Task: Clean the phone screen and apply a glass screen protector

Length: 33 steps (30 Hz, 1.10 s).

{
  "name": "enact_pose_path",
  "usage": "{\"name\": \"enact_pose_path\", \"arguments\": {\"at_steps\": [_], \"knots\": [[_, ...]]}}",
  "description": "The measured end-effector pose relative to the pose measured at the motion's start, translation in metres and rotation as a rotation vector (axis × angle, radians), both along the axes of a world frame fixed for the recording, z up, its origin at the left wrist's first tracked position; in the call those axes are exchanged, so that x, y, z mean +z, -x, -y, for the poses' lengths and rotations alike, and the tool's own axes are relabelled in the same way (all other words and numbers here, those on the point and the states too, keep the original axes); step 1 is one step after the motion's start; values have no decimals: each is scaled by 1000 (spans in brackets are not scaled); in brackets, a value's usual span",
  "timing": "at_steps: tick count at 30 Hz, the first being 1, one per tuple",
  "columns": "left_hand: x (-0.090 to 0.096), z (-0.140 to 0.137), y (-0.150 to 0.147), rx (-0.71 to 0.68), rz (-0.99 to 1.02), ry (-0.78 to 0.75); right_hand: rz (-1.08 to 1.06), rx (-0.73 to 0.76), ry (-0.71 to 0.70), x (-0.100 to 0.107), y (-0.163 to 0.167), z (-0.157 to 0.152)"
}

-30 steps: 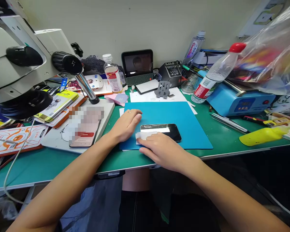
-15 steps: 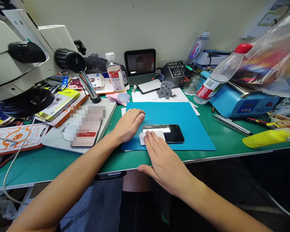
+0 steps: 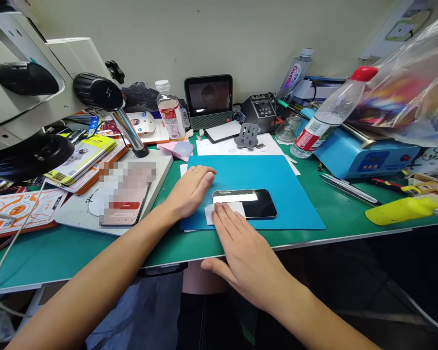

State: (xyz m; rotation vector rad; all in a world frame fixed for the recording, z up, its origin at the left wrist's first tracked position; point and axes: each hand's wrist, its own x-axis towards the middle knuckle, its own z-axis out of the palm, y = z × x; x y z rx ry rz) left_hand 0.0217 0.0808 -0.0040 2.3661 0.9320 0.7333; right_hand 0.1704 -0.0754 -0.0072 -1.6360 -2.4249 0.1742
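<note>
A black smartphone (image 3: 262,205) lies flat on the blue mat (image 3: 299,214), its glossy face up and a white band of reflection across it. My right hand (image 3: 246,253) has its fingers stretched out flat on a folded white wipe (image 3: 238,208), pressing it on the phone's left part and lower edge. The thumb stands apart from the fingers. Left of the phone, my left hand (image 3: 192,190) rests on the mat, open and loosely curved, with a ring on one finger. Nothing shows in it; its palm side is hidden.
A second phone (image 3: 126,204) with a lit, partly blurred screen lies on the microscope base (image 3: 160,167) at left. Bottles, a small display (image 3: 209,97) and a grey stand (image 3: 247,136) line the back. Tweezers (image 3: 350,188) and a yellow squeeze bottle (image 3: 401,210) lie at right.
My right hand and the wipe have shifted slightly toward me on the phone. My left hand stays beside it. The whole view has moved a little.
</note>
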Motion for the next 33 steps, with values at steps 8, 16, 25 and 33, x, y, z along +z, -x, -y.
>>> {"name": "enact_pose_path", "arguments": {"at_steps": [8,16,25,33], "knots": [[-3,-1,3,-56,-25,-2,62,-132,-90,-10,-57,21],[-3,1,2,-130,-47,14,63,-137,-71,-4,-78,34],[-3,2,1,-204,63,-10,-18,-56,70,8,-47,1],[-6,1,2,-221,33,22,-90,-85,102,7,-58,-17]]}}
